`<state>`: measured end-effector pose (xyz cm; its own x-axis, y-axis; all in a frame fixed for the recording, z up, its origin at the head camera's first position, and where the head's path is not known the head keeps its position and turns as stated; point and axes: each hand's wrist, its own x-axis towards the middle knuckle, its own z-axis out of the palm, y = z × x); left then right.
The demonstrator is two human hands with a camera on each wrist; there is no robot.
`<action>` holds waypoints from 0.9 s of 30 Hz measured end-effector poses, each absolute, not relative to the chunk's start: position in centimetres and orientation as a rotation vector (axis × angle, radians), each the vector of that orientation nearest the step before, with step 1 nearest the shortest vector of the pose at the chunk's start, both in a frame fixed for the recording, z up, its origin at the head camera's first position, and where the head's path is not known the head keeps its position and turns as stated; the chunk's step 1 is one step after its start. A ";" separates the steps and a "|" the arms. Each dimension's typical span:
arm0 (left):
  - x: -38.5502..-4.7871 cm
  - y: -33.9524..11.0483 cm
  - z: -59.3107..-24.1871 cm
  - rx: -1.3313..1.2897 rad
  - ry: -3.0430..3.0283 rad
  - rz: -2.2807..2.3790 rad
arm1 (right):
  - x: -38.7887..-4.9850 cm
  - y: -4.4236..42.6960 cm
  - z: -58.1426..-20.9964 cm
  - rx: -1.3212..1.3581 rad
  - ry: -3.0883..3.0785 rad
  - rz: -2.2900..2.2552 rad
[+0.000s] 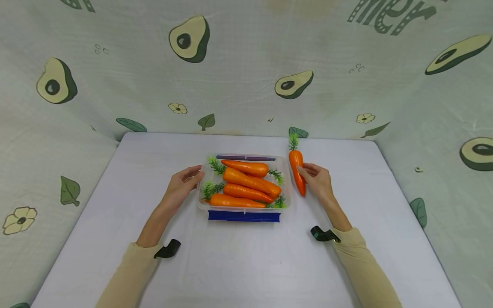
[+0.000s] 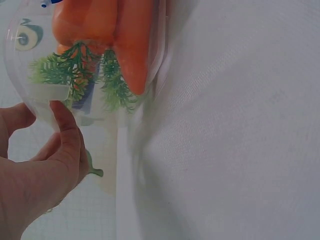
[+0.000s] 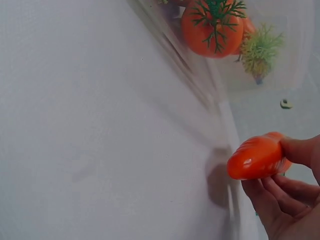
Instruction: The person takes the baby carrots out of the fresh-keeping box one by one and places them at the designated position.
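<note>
White worktop [image 1: 246,265], avocado-print cloth [image 1: 239,85] beyond far edge. Left hand [image 1: 185,182] pinches clear container [image 1: 202,206]; right hand [image 1: 317,179] grips carrot [image 1: 295,160]. Right wrist view alone shows carrot tip [image 3: 244,166] end-on.

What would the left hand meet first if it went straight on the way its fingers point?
The left hand would meet the left end of the clear container; its fingertips appear to be at that wall. Just beyond lie the carrot greens, though depth through clear plastic is hard to judge.
</note>
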<state>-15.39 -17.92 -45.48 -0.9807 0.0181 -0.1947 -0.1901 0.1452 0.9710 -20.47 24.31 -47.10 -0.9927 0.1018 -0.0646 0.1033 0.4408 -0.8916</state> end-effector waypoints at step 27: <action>-15.5 -18.1 -45.8 -0.173 2.236 1.945 | -21.2 24.4 -46.9 0.161 2.810 -1.279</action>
<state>-15.50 -18.12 -45.75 -0.9784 0.0257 -0.2052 -0.1997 0.1415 0.9696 -21.23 24.36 -46.93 -0.9933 0.0743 -0.0881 0.1153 0.6525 -0.7490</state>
